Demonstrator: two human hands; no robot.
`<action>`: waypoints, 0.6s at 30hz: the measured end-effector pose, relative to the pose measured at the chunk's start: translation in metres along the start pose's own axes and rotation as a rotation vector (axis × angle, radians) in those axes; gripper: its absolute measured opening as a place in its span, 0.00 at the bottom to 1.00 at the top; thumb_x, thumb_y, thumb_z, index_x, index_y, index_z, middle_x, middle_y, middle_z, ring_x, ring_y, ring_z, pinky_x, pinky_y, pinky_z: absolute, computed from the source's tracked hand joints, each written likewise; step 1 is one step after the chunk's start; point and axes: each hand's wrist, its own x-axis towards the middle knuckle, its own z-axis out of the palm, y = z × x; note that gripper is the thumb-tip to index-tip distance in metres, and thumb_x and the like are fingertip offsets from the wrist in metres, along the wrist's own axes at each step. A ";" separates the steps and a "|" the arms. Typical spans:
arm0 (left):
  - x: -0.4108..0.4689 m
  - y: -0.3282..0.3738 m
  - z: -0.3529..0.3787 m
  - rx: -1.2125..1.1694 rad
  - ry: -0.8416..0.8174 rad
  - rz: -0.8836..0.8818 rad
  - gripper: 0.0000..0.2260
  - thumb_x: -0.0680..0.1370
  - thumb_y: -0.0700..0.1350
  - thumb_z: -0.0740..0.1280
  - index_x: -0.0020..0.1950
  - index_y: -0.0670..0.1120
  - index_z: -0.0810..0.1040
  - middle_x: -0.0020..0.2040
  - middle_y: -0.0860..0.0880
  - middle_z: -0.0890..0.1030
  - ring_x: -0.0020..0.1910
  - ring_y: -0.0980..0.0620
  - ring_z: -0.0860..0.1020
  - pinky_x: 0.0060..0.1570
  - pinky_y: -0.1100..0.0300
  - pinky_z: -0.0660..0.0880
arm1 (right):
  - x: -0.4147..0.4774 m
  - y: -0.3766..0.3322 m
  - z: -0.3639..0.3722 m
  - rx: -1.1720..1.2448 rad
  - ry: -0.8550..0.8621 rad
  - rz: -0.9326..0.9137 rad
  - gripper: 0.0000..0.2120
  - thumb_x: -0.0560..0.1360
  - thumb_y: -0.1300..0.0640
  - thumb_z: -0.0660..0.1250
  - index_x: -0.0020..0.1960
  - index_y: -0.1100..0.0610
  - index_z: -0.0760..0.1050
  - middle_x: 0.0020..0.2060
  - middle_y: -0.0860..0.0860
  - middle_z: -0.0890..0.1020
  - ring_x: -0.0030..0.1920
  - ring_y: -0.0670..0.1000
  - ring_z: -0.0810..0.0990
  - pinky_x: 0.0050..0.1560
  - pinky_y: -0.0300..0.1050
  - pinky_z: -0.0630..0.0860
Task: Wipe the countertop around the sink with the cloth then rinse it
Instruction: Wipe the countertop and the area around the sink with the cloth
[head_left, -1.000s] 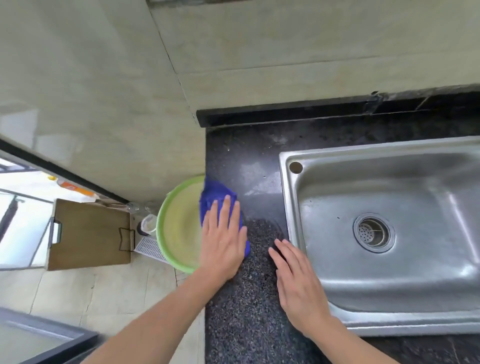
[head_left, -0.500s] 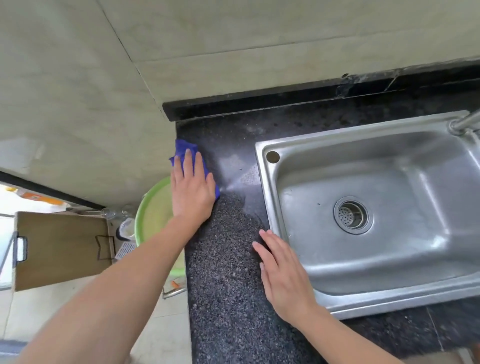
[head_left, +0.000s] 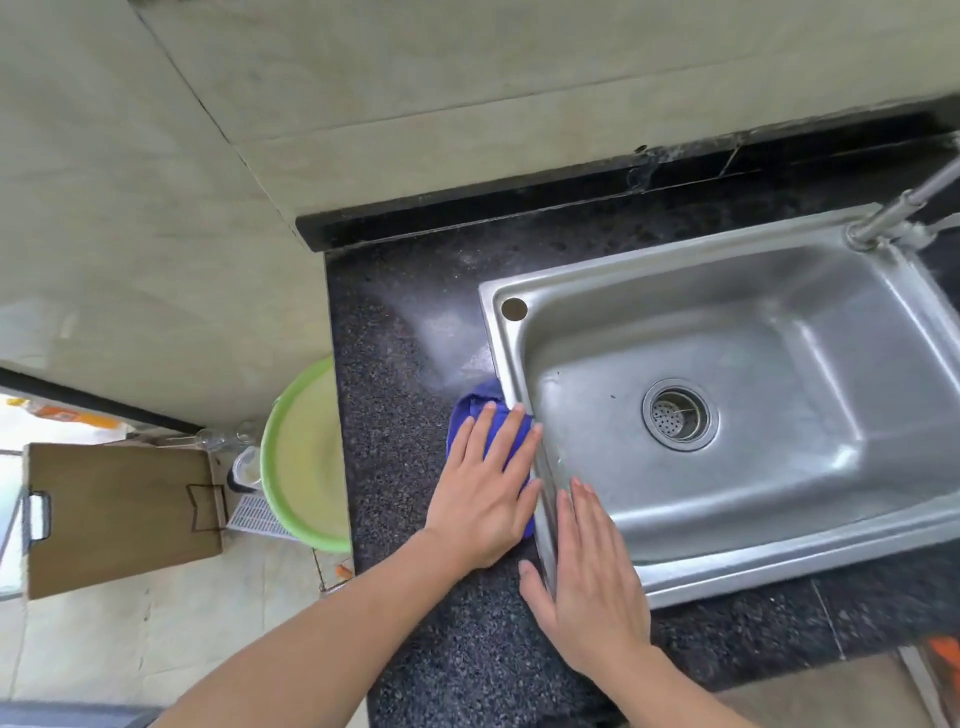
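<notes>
A blue cloth (head_left: 470, 410) lies on the dark speckled countertop (head_left: 395, 374), right against the left rim of the steel sink (head_left: 769, 564). My left hand (head_left: 488, 488) presses flat on the cloth, fingers spread and pointing away from me, and covers most of it. My right hand (head_left: 587, 577) rests flat and empty on the sink's front left corner, partly on the rim and partly on the counter. The sink basin holds nothing but its drain strainer (head_left: 679, 414). A wet sheen shows on the counter beyond the cloth.
A metal faucet (head_left: 904, 205) juts in at the upper right over the sink's far corner. Below the counter's left edge stand a green basin (head_left: 306, 457) and a brown cardboard box (head_left: 114, 514) on the tiled floor. Tiled walls close off the back and left.
My left hand has slid the cloth from the counter's far left edge back toward me and rightward to the sink's rim. My right hand has stayed at the sink's front left corner.
</notes>
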 end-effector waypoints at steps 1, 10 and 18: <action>0.006 -0.004 0.001 -0.003 0.010 -0.015 0.24 0.79 0.53 0.56 0.72 0.44 0.69 0.73 0.41 0.68 0.72 0.36 0.64 0.70 0.41 0.61 | 0.001 -0.001 0.001 -0.015 -0.003 0.006 0.37 0.74 0.41 0.59 0.72 0.66 0.63 0.73 0.62 0.63 0.73 0.59 0.63 0.70 0.53 0.60; 0.139 -0.094 -0.030 0.005 -0.046 -0.404 0.25 0.83 0.53 0.49 0.78 0.43 0.55 0.78 0.40 0.53 0.76 0.35 0.51 0.74 0.42 0.49 | 0.000 -0.008 -0.004 -0.094 -0.084 0.040 0.37 0.76 0.37 0.52 0.75 0.63 0.57 0.75 0.59 0.59 0.75 0.56 0.57 0.71 0.51 0.54; 0.040 -0.028 -0.007 -0.020 -0.047 -0.135 0.25 0.81 0.53 0.51 0.74 0.41 0.66 0.74 0.39 0.65 0.74 0.35 0.61 0.71 0.40 0.60 | 0.001 -0.007 -0.004 -0.054 -0.062 0.027 0.36 0.75 0.39 0.56 0.72 0.66 0.63 0.73 0.62 0.63 0.74 0.58 0.61 0.70 0.54 0.60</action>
